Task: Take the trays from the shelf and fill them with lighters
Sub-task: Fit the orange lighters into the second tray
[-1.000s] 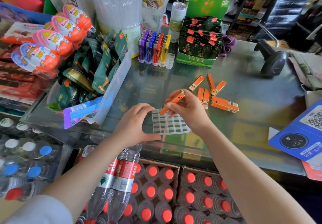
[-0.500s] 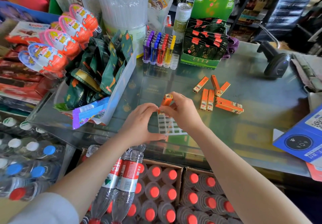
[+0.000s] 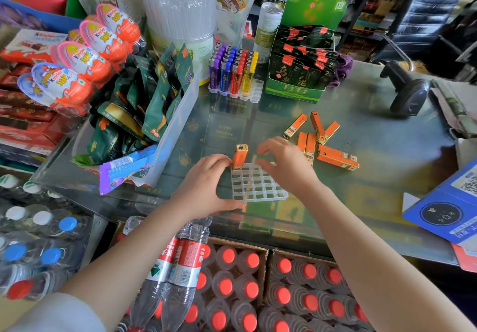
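Lighters are the matter here, and everything is placed relative to the clear grid tray (image 3: 258, 184) lying on the glass counter (image 3: 387, 176). Largest to smallest: the counter carries the tray near its front edge; left of the tray, a clear bin (image 3: 165, 135) of green snack packets is seen; behind the tray, well apart, a filled tray of coloured lighters (image 3: 232, 73) stands, with a green display box (image 3: 296, 73) to its right; far to the tray's right and behind, a black scanner (image 3: 407, 91) rests. Below the tray, under the counter's front edge, cartons of red-capped bottles (image 3: 232, 287) are packed. The left hand (image 3: 206, 187) is laid at the tray's left edge, fingertips up by the back left corner and thumb along the front edge, bracing the tray rather than clasping anything. The right hand (image 3: 284, 164) is held over the tray's back right part, fingers spread and loose, with nothing between them. Just right of the tray and behind it, a loose heap of orange lighters (image 3: 322, 143) is scattered flat on the glass. One orange lighter (image 3: 239, 157) is set upright in the tray's back left cell, touching the left fingertips; every other cell visible is bare.
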The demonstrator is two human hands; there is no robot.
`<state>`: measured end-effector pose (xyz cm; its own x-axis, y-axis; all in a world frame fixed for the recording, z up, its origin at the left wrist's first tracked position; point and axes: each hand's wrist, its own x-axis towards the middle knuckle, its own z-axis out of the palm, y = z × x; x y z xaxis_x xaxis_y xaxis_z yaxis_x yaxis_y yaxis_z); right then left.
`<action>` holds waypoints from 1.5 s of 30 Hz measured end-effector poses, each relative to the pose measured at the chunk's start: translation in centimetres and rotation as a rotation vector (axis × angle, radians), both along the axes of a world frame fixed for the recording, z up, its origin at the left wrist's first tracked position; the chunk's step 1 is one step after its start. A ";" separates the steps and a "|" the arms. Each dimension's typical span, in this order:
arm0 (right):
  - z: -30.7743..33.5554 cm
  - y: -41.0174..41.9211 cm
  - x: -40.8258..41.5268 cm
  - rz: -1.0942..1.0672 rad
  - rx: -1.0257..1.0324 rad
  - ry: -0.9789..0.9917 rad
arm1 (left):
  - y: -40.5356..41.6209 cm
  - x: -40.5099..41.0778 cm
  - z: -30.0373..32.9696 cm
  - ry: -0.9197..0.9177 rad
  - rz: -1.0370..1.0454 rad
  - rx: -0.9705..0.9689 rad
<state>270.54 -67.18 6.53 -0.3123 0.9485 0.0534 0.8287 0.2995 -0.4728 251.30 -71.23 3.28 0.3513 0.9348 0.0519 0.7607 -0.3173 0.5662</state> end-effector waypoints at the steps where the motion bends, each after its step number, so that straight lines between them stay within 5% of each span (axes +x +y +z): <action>1: 0.0 0.3 1.0 -0.074 0.037 0.044 | 0.1 0.0 0.1 0.015 -0.006 0.001; 5: -0.2 2.6 3.8 -0.218 0.142 -0.057 | 0.9 0.2 0.4 0.091 -0.028 0.052; 12: 0.5 6.3 4.3 -0.070 0.085 -0.551 | 2.3 0.9 -0.3 0.096 -0.004 0.082; 20: 0.8 9.1 3.8 0.108 0.102 -0.648 | 2.4 0.7 -0.6 0.089 0.003 0.075; 24: 1.3 5.9 2.7 0.042 0.090 -0.140 | 2.4 0.7 -0.9 0.079 0.011 0.099; 27: 1.8 2.9 1.6 -0.058 -0.144 0.448 | 2.4 0.6 -0.9 0.083 0.003 0.105; 30: 1.5 0.5 1.0 -0.253 -0.356 0.812 | 2.3 0.6 -0.8 0.081 0.000 0.106; 35: 2.0 0.2 1.4 -0.582 -0.547 0.921 | 2.2 0.5 -0.6 0.091 -0.010 0.093; 42: 3.8 -0.3 1.2 -0.516 -0.899 1.561 | 2.1 0.5 -0.8 0.093 0.003 0.098; 45: 3.6 -1.0 1.2 -0.395 -0.949 1.642 | 2.1 0.5 -0.8 0.093 -0.001 0.104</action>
